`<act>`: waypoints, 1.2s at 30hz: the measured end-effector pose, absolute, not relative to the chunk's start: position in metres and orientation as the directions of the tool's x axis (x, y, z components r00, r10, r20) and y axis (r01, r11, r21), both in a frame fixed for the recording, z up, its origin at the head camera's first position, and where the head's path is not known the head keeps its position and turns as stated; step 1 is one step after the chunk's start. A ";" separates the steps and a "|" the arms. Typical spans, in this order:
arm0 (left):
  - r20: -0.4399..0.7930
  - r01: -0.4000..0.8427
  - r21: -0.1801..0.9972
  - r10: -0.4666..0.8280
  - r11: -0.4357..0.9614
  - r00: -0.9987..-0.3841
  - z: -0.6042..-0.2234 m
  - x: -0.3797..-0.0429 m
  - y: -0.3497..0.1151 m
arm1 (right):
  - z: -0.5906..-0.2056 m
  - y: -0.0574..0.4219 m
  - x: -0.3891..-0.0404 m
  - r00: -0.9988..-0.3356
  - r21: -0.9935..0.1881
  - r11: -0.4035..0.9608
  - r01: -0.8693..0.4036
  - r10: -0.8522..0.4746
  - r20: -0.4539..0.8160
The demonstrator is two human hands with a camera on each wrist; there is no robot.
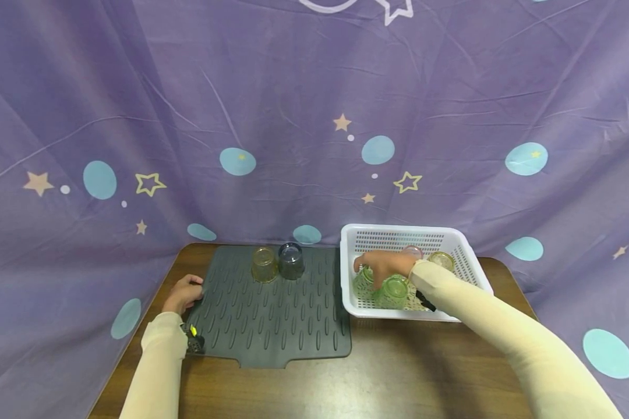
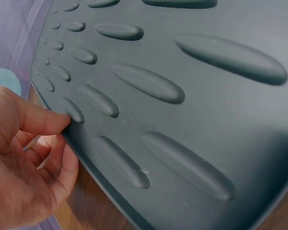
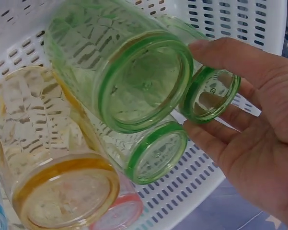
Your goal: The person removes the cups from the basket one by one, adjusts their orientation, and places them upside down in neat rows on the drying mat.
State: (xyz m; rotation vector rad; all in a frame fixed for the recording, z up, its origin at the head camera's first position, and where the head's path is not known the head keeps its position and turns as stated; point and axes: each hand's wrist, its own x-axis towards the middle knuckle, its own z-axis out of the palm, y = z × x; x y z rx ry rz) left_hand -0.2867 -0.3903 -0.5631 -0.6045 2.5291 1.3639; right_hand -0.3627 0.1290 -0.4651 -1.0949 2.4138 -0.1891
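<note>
Your right hand point(image 1: 384, 265) is down in the white basket point(image 1: 403, 227), bent about a green glass point(image 1: 368, 274); your left hand point(image 1: 184, 293) rests at the left edge of the grey mat point(image 1: 262, 329), perhaps to steady it, and toward its back a yellow glass point(image 1: 264, 265) and a dark glass point(image 1: 291, 262) stand side by side, seemingly mouth down, probably for draining. In the left wrist view your thumb and curled fingers pinch the mat's rim beside the raised ridges point(image 2: 148, 82), which would let air under a glass. In the right wrist view your thumb and fingers are clamped round the green glass near its base, likely the easiest part to reach beside the larger green glass point(image 3: 120, 76); how firmly, I cannot tell
</note>
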 end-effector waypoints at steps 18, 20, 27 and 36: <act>-0.354 -0.441 0.747 -0.265 0.497 -0.897 -0.562 -0.287 -0.388 | -0.473 0.137 -0.366 -0.580 -0.363 0.636 -0.681 -0.771 -0.264; -0.356 -0.443 0.748 -0.264 0.494 -0.896 -0.562 -0.287 -0.388 | -0.470 0.138 -0.365 -0.586 -0.366 0.629 -0.686 -0.775 -0.235; -0.363 -0.447 0.748 -0.262 0.491 -0.894 -0.561 -0.287 -0.388 | -0.454 0.141 -0.355 -0.615 -0.317 0.603 -0.732 -0.785 -0.073; -0.363 -0.445 0.753 -0.257 0.485 -0.895 -0.557 -0.284 -0.386 | -0.423 0.136 -0.340 -0.688 -0.203 0.660 -0.723 -0.712 0.137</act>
